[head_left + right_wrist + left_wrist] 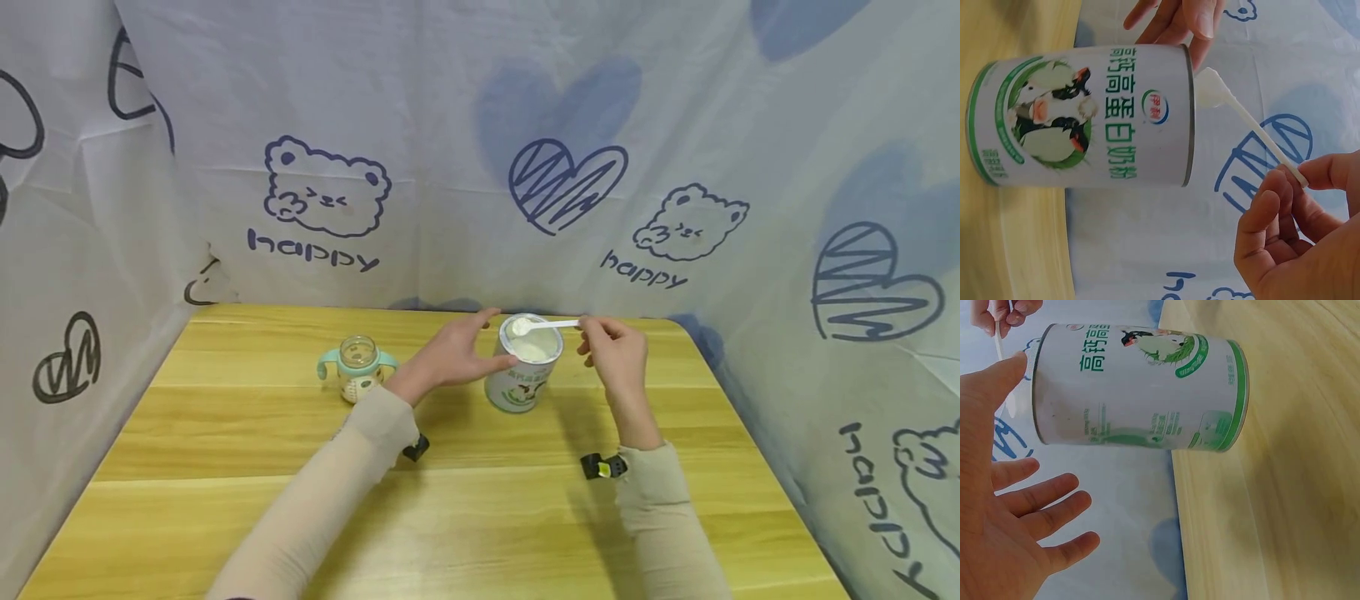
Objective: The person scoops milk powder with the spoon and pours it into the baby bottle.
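Observation:
A white milk powder can (516,390) with green print stands open on the table, pale powder (536,345) visible inside. My right hand (618,354) pinches the handle end of a white scoop (553,324), whose bowl is over the can's mouth with powder in it. In the right wrist view, thumb and fingertips grip the scoop handle (1260,129), the other fingers curled below. My left hand (453,354) is beside the can with thumb and fingers spread. The left wrist view shows that hand's thumb (1007,378) close to the can's rim and its other fingers extended.
A baby bottle (358,379) with mint-green handles stands uncapped left of the can, near my left wrist. The wooden table (487,533) ends at the back against a white cloth (442,167) printed with bears and hearts. More cloth hangs on both sides.

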A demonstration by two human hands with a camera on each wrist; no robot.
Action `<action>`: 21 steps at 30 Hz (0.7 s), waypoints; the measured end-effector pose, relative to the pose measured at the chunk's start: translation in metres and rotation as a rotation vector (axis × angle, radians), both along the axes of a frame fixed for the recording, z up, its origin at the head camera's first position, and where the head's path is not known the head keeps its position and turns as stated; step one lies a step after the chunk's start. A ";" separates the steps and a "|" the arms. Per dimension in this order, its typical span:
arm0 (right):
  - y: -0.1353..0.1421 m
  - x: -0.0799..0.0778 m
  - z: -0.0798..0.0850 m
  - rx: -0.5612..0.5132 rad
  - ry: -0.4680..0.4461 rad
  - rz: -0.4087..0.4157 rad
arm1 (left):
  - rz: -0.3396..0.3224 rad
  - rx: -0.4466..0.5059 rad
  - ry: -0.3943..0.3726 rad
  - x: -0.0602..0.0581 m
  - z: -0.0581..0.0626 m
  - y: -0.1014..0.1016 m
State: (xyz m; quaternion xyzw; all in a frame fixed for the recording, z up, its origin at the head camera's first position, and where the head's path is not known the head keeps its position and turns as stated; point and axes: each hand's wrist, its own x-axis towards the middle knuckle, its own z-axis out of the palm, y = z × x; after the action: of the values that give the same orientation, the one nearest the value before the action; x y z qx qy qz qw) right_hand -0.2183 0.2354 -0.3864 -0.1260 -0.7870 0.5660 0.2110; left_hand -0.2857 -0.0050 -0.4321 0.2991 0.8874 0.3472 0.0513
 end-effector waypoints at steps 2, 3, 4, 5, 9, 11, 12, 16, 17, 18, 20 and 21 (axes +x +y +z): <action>-0.002 -0.001 0.001 -0.023 0.004 0.010 | 0.010 -0.006 -0.002 0.001 0.002 -0.004; -0.003 -0.002 0.001 -0.029 0.001 0.016 | 0.015 -0.010 -0.004 0.001 0.003 -0.006; -0.005 -0.003 0.001 -0.038 0.000 0.022 | 0.019 -0.014 -0.001 0.001 0.003 -0.008; -0.006 -0.003 0.002 -0.047 0.000 0.029 | 0.024 -0.018 0.003 0.001 0.004 -0.011; -0.014 -0.005 0.003 -0.077 -0.008 0.056 | 0.035 -0.031 0.032 0.000 0.005 -0.020; -0.020 -0.007 0.004 -0.087 -0.005 0.072 | 0.040 -0.026 0.049 0.000 0.006 -0.027; -0.023 -0.008 0.004 -0.092 -0.004 0.079 | 0.043 -0.021 0.054 -0.001 0.006 -0.030; -0.034 -0.012 0.003 -0.103 0.005 0.109 | 0.062 -0.014 0.062 -0.001 0.006 -0.044; -0.036 -0.012 0.003 -0.106 0.004 0.118 | 0.069 -0.015 0.058 -0.001 0.006 -0.048; -0.039 -0.013 0.002 -0.108 0.001 0.126 | 0.076 -0.019 0.055 0.000 0.007 -0.051; -0.044 -0.013 0.002 -0.111 -0.002 0.141 | 0.091 -0.026 0.051 0.001 0.007 -0.058; -0.046 -0.013 0.001 -0.114 -0.006 0.150 | 0.098 -0.030 0.052 0.002 0.008 -0.062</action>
State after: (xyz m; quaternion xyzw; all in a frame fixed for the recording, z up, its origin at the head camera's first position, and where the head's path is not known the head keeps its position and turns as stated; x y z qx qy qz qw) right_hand -0.2315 0.1893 -0.3851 -0.0799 -0.7613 0.6237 0.1581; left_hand -0.2839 -0.0671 -0.4244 0.2632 0.9071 0.3282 0.0156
